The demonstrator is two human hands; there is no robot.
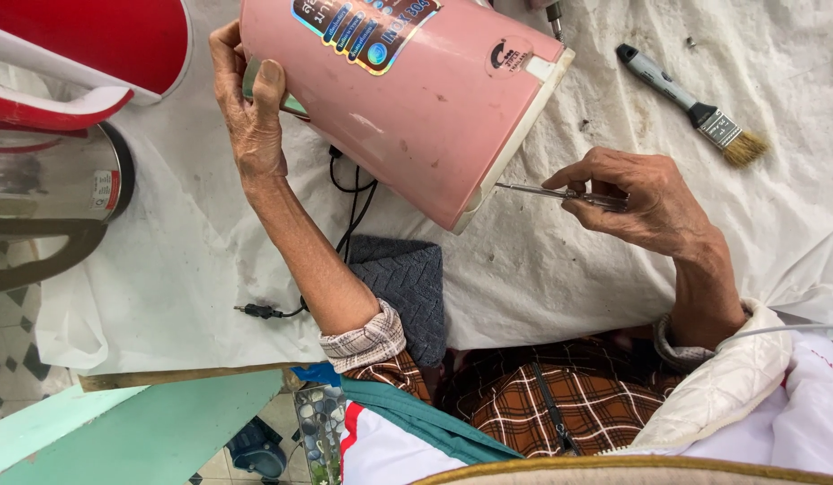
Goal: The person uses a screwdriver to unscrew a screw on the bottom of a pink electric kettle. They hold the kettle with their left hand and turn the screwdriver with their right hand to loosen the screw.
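Dead centre, tipped toward twelve o'clock, lies the pink appliance body [407, 99], a plastic pot-like shell on its side over the white cloth [560, 269]. At ten o'clock the left hand [248, 108] braces it, thumb pressed up the pink wall and the other fingers curled round the far edge, clamped on the shell. Over at three o'clock the right hand [646, 202] has its fingers pinched together round the handle of a slim screwdriver [560, 192], and the metal shaft runs toward nine o'clock with its tip touching the shell's pale rim. Labels now: up at twelve o'clock on the pink wall sits a shiny rectangular sticker [367, 27] with a dark ground and rainbow edges, and just toward one o'clock from it a small oval emblem [506, 56], pink with a dark mark. At two o'clock a paintbrush [695, 108] with a grey handle and tan bristles lies well apart from both hands. Under the left forearm a black cord [349, 207] trails down to its plug at seven o'clock, beside a dark grey knitted cloth [403, 287]. Far off at nine o'clock stands a steel kettle [48, 180] wearing a small red and white label, with a red and white casing [84, 45] above it at eleven.
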